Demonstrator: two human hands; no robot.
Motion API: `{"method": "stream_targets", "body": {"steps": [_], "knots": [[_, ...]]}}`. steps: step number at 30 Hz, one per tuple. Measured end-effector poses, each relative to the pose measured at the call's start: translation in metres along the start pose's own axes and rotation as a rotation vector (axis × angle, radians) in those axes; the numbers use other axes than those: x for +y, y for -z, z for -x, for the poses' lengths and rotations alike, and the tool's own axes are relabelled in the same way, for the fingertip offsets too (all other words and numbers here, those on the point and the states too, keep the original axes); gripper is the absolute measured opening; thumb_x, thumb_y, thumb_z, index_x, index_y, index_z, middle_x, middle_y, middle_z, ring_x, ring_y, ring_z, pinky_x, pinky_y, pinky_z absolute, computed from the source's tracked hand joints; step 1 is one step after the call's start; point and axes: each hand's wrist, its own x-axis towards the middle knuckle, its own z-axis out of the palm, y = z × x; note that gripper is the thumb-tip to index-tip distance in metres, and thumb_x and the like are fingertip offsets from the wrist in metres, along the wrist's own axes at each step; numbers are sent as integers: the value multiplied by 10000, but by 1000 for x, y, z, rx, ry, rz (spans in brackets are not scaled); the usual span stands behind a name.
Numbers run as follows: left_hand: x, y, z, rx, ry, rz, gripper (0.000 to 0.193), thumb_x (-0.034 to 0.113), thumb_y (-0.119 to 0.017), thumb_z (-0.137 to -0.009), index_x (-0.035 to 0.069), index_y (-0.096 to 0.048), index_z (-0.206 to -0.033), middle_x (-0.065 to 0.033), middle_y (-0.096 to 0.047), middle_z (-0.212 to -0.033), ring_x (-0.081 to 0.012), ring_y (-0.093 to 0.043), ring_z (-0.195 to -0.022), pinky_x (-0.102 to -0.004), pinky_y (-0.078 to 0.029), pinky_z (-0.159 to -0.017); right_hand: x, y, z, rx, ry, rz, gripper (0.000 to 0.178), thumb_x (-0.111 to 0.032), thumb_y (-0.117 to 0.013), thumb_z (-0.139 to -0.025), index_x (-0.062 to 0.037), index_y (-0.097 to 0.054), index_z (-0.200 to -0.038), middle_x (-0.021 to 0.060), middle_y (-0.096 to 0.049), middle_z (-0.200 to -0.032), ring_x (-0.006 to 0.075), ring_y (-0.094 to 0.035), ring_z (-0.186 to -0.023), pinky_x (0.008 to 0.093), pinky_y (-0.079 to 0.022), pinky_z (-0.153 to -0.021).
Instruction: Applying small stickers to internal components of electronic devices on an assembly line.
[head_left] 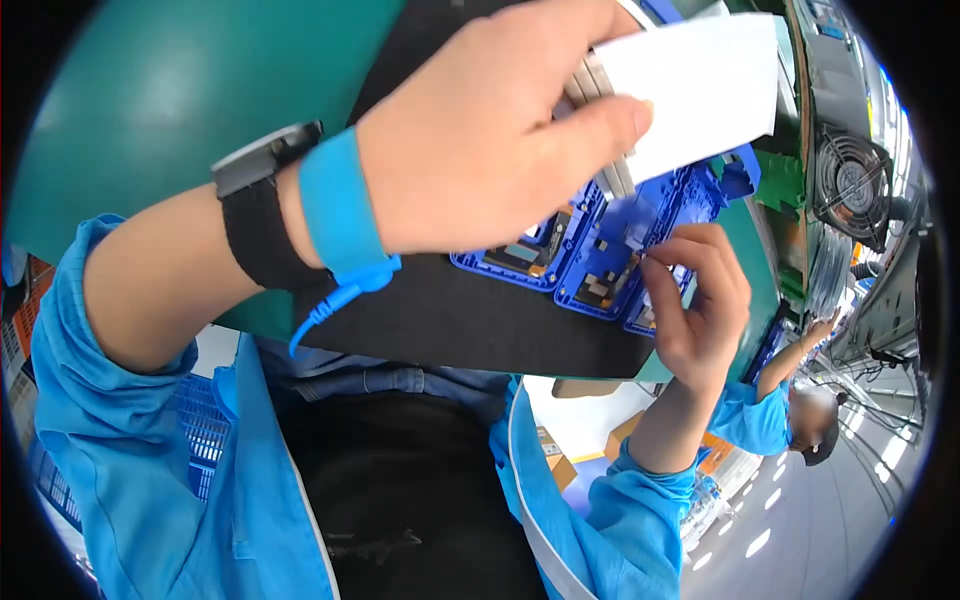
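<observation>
My left hand (500, 130) reaches across the bench, its thumb and fingers clamped on a stack of flat silver-grey slabs (618, 178). A blank white sheet (705, 90) lies over the stack's face. Below the stack, several blue plastic device housings (572, 285) with small circuit parts inside rest side by side on a black mat (400, 320). My right hand (705, 300) hovers at the right-hand housings, thumb and forefinger curled together in a pinch; whatever is between them is too small to tell. My left hand and the stack hide the housings' far ends.
A blue wrist strap (343, 205) with a cord is on my left wrist, beside a black watch (265, 160). Green bench top (200, 90) extends to the left. A round fan (853, 185) stands at the right, and another person (760, 415) works farther along there.
</observation>
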Motion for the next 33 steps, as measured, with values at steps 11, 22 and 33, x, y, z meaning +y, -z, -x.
{"method": "stream_targets", "body": {"steps": [11, 22, 33], "knots": [[28, -5, 1, -120, 838, 393, 281, 251, -529, -1053, 3, -533, -1186, -54, -608, -1013, -89, -604, -873, -246, -531, -753, -23, -29, -37, 449, 16, -174, 117, 81, -735, -830, 23, -656, -895, 80, -658, -883, 85, -567, -652, 201, -419, -541], [29, -6, 0, -113, 823, 354, 218, 194, -565, -1035, 1, -563, -1137, -53, -618, -942, -99, -606, -826, -256, -526, -718, -24, -28, -44, 278, 68, 19, 152, 100, -688, -838, 12, -613, -936, 95, -614, -888, 166, -602, -715, 260, -481, -612], [15, 17, -26, 214, 822, 239, 155, 106, -565, -995, -35, -535, -1053, -56, -605, -840, -57, -508, -737, -263, -443, -622, -27, -19, -46, -39, 117, -199, 161, 117, -657, -784, 10, -594, -887, 127, -589, -863, 265, -574, -726, 330, -481, -674]]}}
